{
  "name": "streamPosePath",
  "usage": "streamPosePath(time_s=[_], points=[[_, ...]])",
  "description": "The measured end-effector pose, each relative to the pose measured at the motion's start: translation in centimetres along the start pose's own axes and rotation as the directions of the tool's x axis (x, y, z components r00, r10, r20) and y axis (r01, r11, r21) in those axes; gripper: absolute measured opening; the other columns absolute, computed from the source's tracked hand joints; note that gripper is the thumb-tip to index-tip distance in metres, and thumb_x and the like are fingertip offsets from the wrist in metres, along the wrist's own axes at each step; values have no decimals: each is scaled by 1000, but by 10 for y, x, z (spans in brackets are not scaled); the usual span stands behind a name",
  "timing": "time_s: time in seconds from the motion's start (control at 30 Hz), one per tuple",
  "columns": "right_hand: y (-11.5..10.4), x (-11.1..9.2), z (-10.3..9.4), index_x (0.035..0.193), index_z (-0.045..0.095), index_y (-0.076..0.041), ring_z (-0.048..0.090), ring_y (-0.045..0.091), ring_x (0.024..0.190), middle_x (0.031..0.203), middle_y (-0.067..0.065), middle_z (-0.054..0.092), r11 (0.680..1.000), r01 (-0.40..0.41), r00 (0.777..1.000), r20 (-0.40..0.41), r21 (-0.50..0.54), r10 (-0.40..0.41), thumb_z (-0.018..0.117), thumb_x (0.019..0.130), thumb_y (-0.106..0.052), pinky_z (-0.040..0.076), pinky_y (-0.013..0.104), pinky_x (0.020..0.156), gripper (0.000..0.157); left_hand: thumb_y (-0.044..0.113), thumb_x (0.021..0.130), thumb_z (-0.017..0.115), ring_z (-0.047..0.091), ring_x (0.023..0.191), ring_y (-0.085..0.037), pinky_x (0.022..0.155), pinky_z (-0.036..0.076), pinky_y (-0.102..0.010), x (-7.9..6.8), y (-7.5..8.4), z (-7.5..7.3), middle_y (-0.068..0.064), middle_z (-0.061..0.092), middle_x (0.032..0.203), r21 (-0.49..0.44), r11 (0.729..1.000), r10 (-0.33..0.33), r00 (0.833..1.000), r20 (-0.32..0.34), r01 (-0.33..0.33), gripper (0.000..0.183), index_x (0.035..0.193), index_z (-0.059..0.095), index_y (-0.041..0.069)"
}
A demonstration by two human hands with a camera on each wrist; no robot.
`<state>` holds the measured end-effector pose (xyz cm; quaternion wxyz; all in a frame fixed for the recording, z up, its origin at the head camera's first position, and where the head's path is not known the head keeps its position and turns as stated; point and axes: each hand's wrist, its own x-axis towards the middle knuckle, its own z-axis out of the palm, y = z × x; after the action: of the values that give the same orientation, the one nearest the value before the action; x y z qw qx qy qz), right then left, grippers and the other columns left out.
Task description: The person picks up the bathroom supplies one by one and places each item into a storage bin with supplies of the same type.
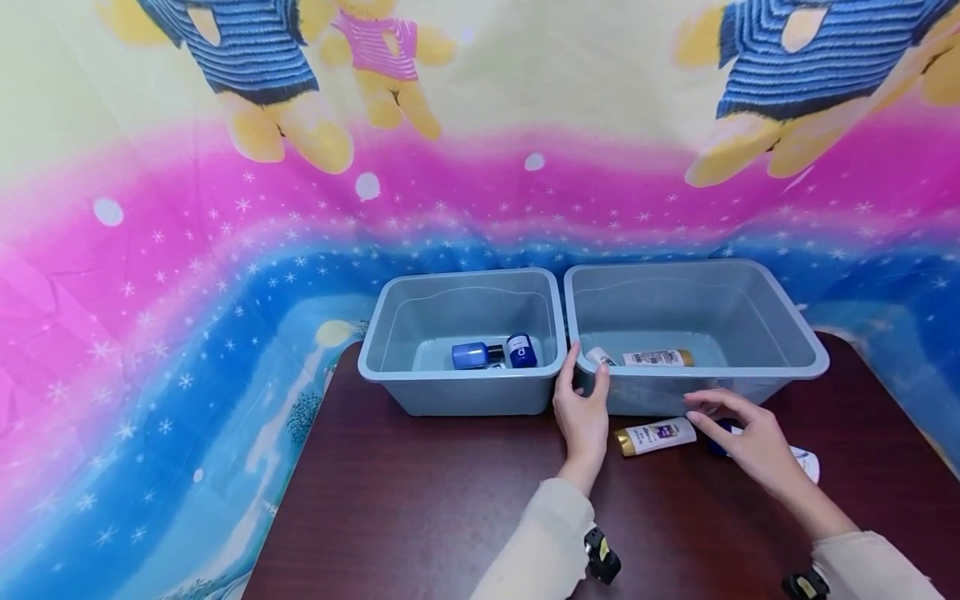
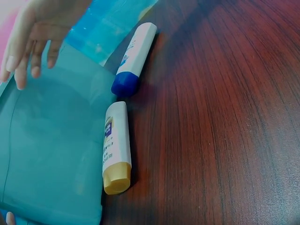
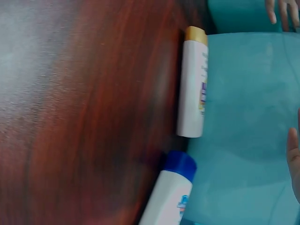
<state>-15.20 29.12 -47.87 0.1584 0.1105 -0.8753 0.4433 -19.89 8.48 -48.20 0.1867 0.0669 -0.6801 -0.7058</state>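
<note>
Gold-capped bottle point(image 1: 660, 437): lies on its side on the desk point(image 1: 420, 508), just beside the right bin's point(image 1: 765, 372) near wall, cap end left.
Handling: probably light, smooth plastic; may slide, likely yields slightly to a squeeze, hardly fragile.
Where to hold: across mid-body; the wall leaves little finger room on the far side.
Blue-capped bottle point(image 1: 807, 463): lies to the right, partly hidden by the right hand point(image 1: 750, 437); should handle alike.
Right hand: over the bottles, fingers loosely bent, gripping nothing.
Left hand point(image 1: 583, 421): fingers spread by the bins' near rims, holding nothing; cannot tell whether it touches.
Left bin point(image 1: 465, 396): contains a blue bottle point(image 1: 469, 356).
</note>
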Motion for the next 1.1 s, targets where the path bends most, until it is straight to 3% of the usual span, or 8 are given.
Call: streamPosePath(time_s=[0.37,0.63,0.8,1.1], points=[[18,-7,13,111,72,-8,57,-1,86,100,6,70,999,36,999,12,8,-36,74,86,0,44,10,76,26,30,92,72,53,122,-11,95,47,-43,0,0,0,11,58,136,1,1000,-5,1000,2,5,48,138,60,26],[31,-12,22,113,72,-17,56,0,88,102,0,68,999,-10,996,88,-54,15,72,92,-14,46,18,76,21,30,92,71,52,125,-11,96,46,-44,0,-1,-1,12,57,137,-4,1000,-1,1000,7,1,48,139,60,24],[39,-15,27,114,72,-15,56,0,87,105,1,68,996,-1,994,108,-92,11,73,91,-14,47,23,74,23,30,92,71,52,125,-12,96,46,-47,-2,-1,-1,11,57,137,-14,1000,-4,1000,6,4,48,138,60,27],[46,-12,31,110,72,-20,54,15,83,104,0,68,993,31,994,110,-111,-19,76,88,-12,42,24,71,24,31,92,71,52,125,-13,98,45,-48,-2,0,0,11,57,137,-26,1000,-8,1000,1,8,47,138,60,30]])
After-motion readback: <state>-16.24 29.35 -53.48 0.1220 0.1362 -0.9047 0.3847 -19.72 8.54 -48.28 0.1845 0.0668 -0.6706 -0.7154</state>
